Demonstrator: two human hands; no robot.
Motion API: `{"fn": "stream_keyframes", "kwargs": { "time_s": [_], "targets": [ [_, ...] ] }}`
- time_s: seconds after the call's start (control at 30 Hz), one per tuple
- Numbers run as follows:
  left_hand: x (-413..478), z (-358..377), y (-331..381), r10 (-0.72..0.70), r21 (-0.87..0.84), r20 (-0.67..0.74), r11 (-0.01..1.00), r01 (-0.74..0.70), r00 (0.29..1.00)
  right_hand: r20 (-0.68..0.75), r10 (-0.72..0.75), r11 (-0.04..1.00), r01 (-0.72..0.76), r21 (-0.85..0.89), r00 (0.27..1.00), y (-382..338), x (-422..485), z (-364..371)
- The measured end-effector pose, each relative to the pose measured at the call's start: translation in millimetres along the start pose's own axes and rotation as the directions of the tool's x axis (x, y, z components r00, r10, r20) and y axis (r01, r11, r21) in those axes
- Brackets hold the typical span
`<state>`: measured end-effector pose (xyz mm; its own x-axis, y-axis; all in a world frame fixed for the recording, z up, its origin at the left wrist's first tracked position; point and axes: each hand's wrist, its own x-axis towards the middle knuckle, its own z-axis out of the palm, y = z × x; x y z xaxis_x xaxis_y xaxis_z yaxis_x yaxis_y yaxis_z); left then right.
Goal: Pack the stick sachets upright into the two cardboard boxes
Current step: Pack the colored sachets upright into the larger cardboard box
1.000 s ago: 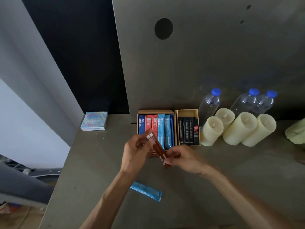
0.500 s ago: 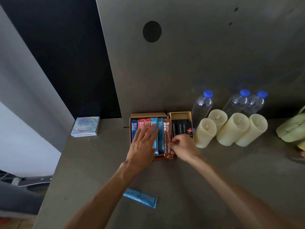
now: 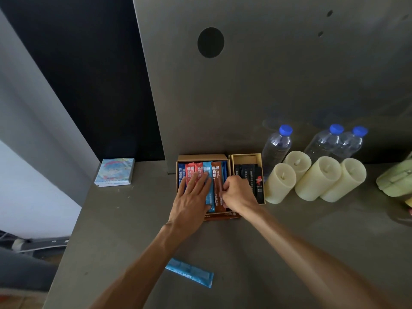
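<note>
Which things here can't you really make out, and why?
Head view only.
The right hand: its curled fingers hide whether they pinch the brown sachet.
The left hand covers the lower halves of the red sachets.
The green object: cut off by the right edge.
Print on the black sachets: too small and dark.

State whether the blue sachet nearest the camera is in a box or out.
Out: the blue sachet lies flat on the table, apart from the large box and small box, untouched.

Two boxes (image 3: 202,157), three bottles (image 3: 276,148), four candles (image 3: 279,186)
</note>
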<state>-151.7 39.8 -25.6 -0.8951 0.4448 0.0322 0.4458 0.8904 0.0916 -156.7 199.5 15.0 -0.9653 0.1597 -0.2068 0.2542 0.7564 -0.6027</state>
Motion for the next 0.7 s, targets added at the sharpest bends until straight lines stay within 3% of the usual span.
{"fn": "stream_keyframes", "kwargs": {
  "time_s": [0.47,0.6,0.7],
  "targets": [
    [-5.4,-6.2,-0.3,0.033,-0.067,-0.052,0.997,-0.036,0.998,-0.02,-0.026,0.995,0.024,-0.097,0.999,2.3,5.2,1.1],
    [-28.4,-14.7,-12.0,-0.019,-0.225,-0.241,0.974,-0.037,0.97,-0.042,-0.044,0.996,0.041,-0.076,0.998,6.9,-1.4,-2.4],
    [-58.9,-16.3,-28.8,-0.111,-0.403,-0.25,0.915,0.001,0.962,-0.019,-0.094,0.995,0.093,-0.023,0.995,11.5,-19.9,-3.1]
  ]
}}
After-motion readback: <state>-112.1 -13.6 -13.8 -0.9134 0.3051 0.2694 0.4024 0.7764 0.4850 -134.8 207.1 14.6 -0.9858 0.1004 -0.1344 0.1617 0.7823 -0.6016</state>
